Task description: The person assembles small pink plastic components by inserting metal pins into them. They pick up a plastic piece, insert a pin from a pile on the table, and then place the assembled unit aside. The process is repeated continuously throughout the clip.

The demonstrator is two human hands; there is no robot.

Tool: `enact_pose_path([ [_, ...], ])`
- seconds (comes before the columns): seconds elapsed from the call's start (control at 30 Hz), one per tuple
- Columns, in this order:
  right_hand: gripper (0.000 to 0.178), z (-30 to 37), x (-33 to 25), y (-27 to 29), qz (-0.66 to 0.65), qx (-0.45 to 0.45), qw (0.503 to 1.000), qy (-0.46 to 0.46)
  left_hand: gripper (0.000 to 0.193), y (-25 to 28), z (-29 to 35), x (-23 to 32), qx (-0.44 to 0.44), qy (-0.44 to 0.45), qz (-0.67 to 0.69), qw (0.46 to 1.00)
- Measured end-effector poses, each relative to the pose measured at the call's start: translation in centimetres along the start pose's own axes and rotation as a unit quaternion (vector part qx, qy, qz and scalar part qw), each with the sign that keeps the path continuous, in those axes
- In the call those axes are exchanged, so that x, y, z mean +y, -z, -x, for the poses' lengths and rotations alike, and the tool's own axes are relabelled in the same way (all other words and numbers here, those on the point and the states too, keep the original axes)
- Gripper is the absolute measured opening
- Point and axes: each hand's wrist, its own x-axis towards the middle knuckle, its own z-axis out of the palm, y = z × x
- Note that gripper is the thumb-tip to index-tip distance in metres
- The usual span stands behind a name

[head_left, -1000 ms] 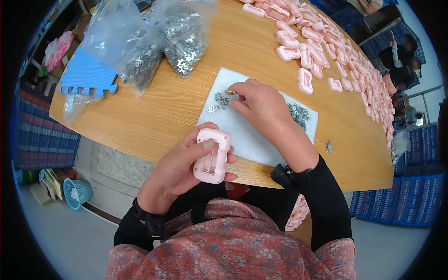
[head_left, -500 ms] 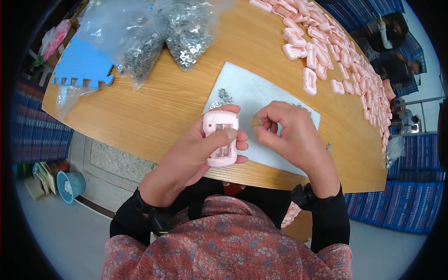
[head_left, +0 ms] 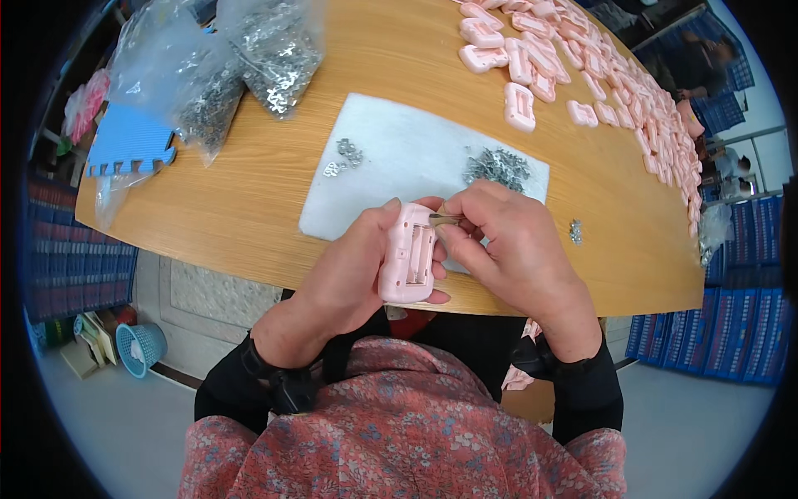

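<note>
My left hand (head_left: 337, 274) is wrapped round a pink plastic casing (head_left: 403, 264), tilted with its open battery compartment facing up. In my right hand (head_left: 507, 245), the thumb and fingers pinch a thin, narrow metal piece (head_left: 446, 219); most of it is covered by the fingers, so its kind is unclear. Its tip meets the upper end of the compartment. Beyond the hands lies a white foam sheet (head_left: 399, 137), carrying a larger heap of small metal contacts (head_left: 499, 168) on the right and a smaller heap (head_left: 349, 153) on the left.
Many pink casings (head_left: 519, 108) spread over the far right of the wooden table (head_left: 249, 179). Clear bags of metal parts (head_left: 274, 62) and a blue foam mat (head_left: 129, 141) occupy the far left. A few metal bits (head_left: 575, 231) lie right of the sheet. A blue basket (head_left: 141, 348) stands on the floor.
My right hand has brought the metal piece left to the casing, which has been turned and tilted in my left hand. The view has shifted, uncovering more of the foam sheet and the right heap.
</note>
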Motion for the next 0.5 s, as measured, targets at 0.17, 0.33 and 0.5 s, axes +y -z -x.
enact_pose_path([
  [0.17,0.011,1.0,-0.3,0.4,0.080,0.012,0.997,0.017,0.053,-0.6,-0.4,-1.0,-0.010,0.010,-0.024,1.000],
  [0.33,0.012,1.8,-1.2,0.0,0.160,0.025,0.987,0.016,0.050,-1.3,-0.7,-1.5,-0.003,0.038,-0.028,0.999],
  [0.5,0.014,2.3,-0.2,-0.5,-0.011,0.086,0.994,-0.063,0.049,-1.2,-0.9,-1.3,-0.017,0.031,-0.010,0.999],
])
